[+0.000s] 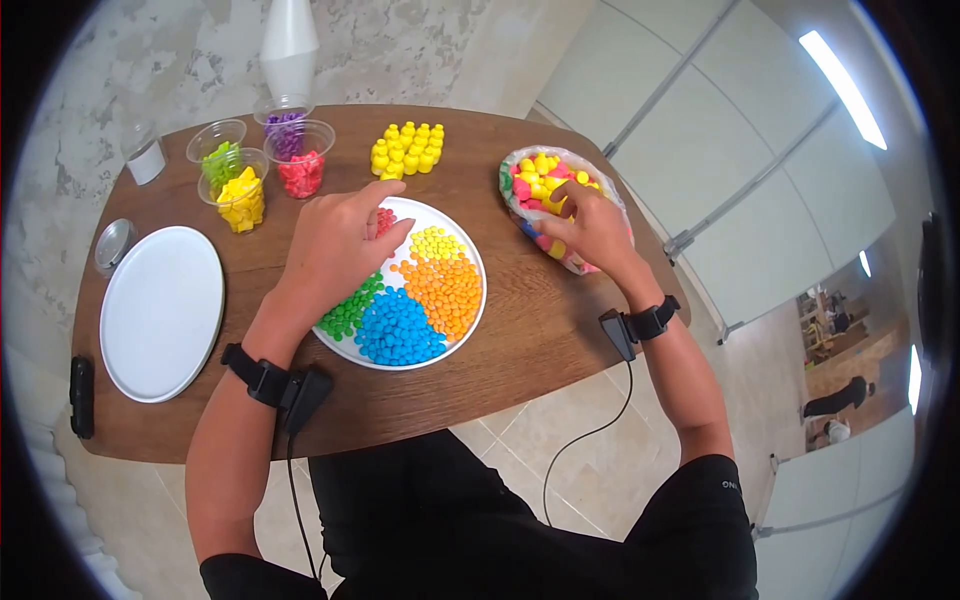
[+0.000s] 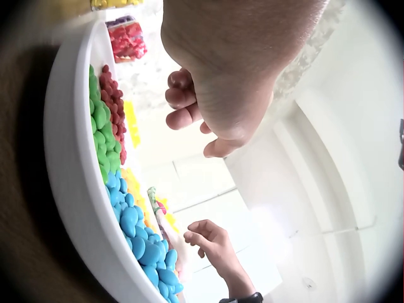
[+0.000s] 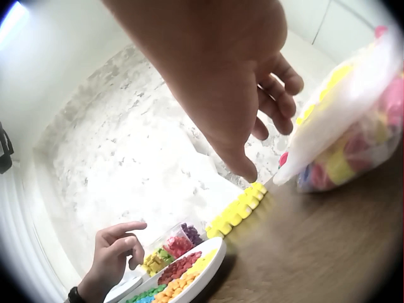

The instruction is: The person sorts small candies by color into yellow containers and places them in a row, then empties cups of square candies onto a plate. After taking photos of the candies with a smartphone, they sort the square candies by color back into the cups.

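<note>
My left hand [image 1: 340, 240] hovers over a round white plate [image 1: 484, 288], thumb and fingers apart, holding nothing. Candy-like pieces lie on the plate sorted by colour: blue [image 1: 400, 330], orange [image 1: 445, 298], green [image 1: 350, 314], yellow [image 1: 437, 243] and red ones partly hidden behind the left hand. My right hand [image 1: 597, 230] is at a clear plastic bag [image 3: 353, 139] of yellow, pink and blue pieces [image 1: 545, 178]. Its fingers curve loosely above the bag's mouth, with nothing between them in the right wrist view. Yellow peg-like figures [image 1: 408, 152] stand grouped behind the plate.
Clear cups hold yellow [image 1: 240, 200], green [image 1: 220, 158], red [image 1: 302, 172] and purple pieces [image 1: 285, 135] at the back left. A bare white oval plate [image 1: 162, 315] lies on the left, beside a round metal-looking lid [image 1: 116, 243] and a black case [image 1: 82, 397].
</note>
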{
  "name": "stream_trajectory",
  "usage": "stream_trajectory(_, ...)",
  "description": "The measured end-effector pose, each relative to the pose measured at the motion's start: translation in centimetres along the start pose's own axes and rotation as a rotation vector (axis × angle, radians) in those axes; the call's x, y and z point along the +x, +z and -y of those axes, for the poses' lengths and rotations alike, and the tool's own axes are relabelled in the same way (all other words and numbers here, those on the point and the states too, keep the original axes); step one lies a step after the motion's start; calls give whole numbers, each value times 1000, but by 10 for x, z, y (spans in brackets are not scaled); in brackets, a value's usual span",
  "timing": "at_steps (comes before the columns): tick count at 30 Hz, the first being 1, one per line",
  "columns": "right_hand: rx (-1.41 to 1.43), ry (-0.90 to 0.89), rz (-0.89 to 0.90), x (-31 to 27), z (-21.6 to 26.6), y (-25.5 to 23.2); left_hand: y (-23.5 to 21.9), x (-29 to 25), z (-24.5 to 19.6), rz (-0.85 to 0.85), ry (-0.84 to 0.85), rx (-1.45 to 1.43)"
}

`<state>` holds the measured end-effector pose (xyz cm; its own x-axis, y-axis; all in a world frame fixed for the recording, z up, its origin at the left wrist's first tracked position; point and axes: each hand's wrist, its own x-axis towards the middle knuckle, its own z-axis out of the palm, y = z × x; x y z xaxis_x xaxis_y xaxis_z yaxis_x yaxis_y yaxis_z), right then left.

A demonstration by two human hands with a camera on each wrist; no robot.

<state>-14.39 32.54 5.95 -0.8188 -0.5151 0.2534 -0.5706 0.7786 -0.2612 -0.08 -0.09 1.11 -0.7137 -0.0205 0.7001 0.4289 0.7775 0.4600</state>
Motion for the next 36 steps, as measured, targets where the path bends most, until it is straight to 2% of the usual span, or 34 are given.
stream_trajectory(2, -233, -315, -182, 8, -5, 17, -4, 1, 2, 5, -39, 1)
stream_trajectory(4, -311, -348, -170, 15, 1, 27, -7, 1, 6, 6, -76, 2)
stream_trajectory(6, -300, -95, 165, 26, 14, 30, -10, 1, 12, -34, -66, 32)
stream_trajectory(7, -237, -95, 219, 27, 21, 26, -13, 1, 15, -38, -75, 44)
stream_trajectory(10, -244, -146, 254, 42, 47, 26, -20, 3, 19, -45, -140, 48)
stream_trajectory(11, -131, -197, 149, 52, 49, 36, -23, 4, 20, 1, -182, 53)
stream_trajectory(12, -126, -204, 151, 65, 58, 45, -26, 7, 21, 47, -221, 58)
stream_trajectory(13, 3, -244, 74, 80, 70, 55, -29, 10, 21, 45, -225, 66)
stream_trajectory(14, 134, -283, 1, 93, 81, 64, -32, 13, 22, 113, -223, 90)
stream_trajectory(18, 145, -359, 80, 121, 124, 93, -48, 19, 20, 292, -244, 146)
stream_trajectory(20, 46, -404, 92, 129, 131, 105, -42, 12, 34, 233, -234, 155)
stream_trajectory(22, -9, -390, 167, 133, 132, 107, -35, 7, 42, 127, -259, 53)
stream_trajectory(26, 110, -396, 212, 136, 112, 117, -25, -4, 53, 135, -257, 15)
stream_trajectory(28, 168, -385, 204, 132, 107, 112, -29, -2, 45, 195, -302, 60)
stream_trajectory(30, 278, -233, 261, 122, 102, 98, -29, -1, 39, 197, -313, 36)
stream_trajectory(31, 414, -202, 258, 119, 92, 100, -27, -1, 38, 189, -319, 12)
stream_trajectory(32, 411, -200, 263, 115, 86, 96, -23, -3, 37, 189, -323, 8)
stream_trajectory(34, 471, -93, 242, 104, 82, 85, -16, -6, 36, 107, -168, -41)
stream_trajectory(36, 496, -73, 224, 97, 78, 78, -13, -7, 34, 117, -152, -50)
